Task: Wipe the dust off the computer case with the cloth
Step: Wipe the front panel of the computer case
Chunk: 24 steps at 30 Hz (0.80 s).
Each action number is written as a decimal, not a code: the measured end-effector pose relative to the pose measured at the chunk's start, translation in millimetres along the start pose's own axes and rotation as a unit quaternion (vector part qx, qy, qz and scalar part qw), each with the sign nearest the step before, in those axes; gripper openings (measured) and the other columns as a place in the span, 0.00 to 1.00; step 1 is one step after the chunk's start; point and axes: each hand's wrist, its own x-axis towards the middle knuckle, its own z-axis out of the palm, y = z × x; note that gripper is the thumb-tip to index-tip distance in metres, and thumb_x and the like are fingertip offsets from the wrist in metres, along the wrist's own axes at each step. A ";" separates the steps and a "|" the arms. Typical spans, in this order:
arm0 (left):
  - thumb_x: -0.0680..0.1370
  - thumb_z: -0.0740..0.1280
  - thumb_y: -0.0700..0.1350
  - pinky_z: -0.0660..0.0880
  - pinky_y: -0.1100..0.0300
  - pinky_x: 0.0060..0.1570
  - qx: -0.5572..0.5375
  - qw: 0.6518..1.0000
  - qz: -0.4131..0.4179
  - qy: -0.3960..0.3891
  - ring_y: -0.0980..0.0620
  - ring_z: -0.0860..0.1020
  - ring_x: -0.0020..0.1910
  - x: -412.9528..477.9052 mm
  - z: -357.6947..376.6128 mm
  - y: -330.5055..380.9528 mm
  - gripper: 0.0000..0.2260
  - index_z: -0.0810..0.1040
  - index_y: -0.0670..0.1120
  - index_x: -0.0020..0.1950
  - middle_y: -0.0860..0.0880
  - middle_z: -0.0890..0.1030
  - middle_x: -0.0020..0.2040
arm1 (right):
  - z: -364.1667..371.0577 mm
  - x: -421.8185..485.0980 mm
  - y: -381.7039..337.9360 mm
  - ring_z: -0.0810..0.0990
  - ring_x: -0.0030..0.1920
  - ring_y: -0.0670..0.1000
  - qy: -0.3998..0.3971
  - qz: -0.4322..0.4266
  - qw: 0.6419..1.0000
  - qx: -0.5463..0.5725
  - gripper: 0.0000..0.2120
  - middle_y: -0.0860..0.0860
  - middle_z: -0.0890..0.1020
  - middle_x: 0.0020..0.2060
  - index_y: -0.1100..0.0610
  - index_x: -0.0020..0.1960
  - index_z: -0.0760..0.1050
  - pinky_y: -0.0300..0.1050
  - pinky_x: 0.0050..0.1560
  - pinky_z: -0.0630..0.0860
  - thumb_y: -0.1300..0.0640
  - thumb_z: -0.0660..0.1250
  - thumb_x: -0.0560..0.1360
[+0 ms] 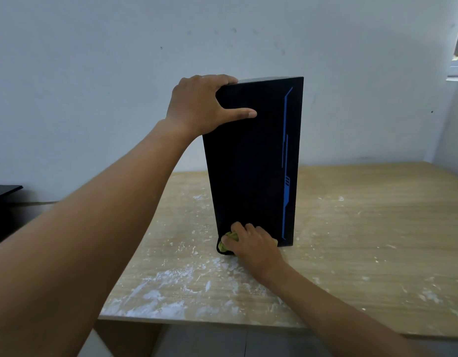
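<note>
Nearest to you, in front of the computer case (253, 163), white powder (166, 276) is lying scattered over the table (364, 228), thickest toward the near edge. Just at the case's foot, your right hand (253, 243) is curling its fingers over a bunched yellow-green cloth (226, 242) and pressing it against the bottom left corner of the case's dark front panel, with the wad sitting very close to the tabletop. The case itself is standing on end on the table, tall and narrow, with a blue stripe running down the right side of its front. At its top left corner your left hand (199, 104) is steadying it, fingers hooking together over the top edge and the thumb stretching flat across the front, well apart from them. Beyond the case a pale wall is closing the scene. The likely trouble: working this low, the cloth is liable to drag through the powder and smear it back onto the panel. A hard push at the foot could slide or rock so tall a case if your top grip is slackening, and that thumb may be leaving marks on the front.
</note>
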 end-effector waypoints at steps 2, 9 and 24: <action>0.65 0.66 0.75 0.68 0.56 0.61 0.000 1.000 0.000 0.000 0.54 0.78 0.58 0.3 0.3 -0.3 0.36 0.77 0.56 0.66 0.58 0.82 0.58 | 1.1 0.6 0.9 0.76 0.32 0.53 0.010 0.007 1.000 0.006 0.23 0.55 0.79 0.46 0.51 0.50 0.81 0.45 0.30 0.72 0.61 0.80 0.57; 0.65 0.66 0.76 0.71 0.54 0.60 0.001 1.000 0.003 -0.002 0.53 0.79 0.56 0.3 0.4 -0.7 0.36 0.78 0.56 0.65 0.57 0.82 0.57 | -14.2 16.6 10.4 0.72 0.30 0.51 0.079 0.040 0.996 0.023 0.16 0.53 0.75 0.41 0.53 0.50 0.79 0.44 0.28 0.71 0.61 0.78 0.65; 0.64 0.64 0.77 0.70 0.56 0.58 0.004 1.000 0.003 0.008 0.53 0.79 0.57 0.6 1.9 -0.8 0.37 0.78 0.56 0.64 0.57 0.82 0.58 | -97.1 111.5 25.9 0.75 0.34 0.52 0.213 0.105 0.969 0.062 0.13 0.55 0.75 0.45 0.54 0.54 0.80 0.41 0.29 0.71 0.56 0.75 0.70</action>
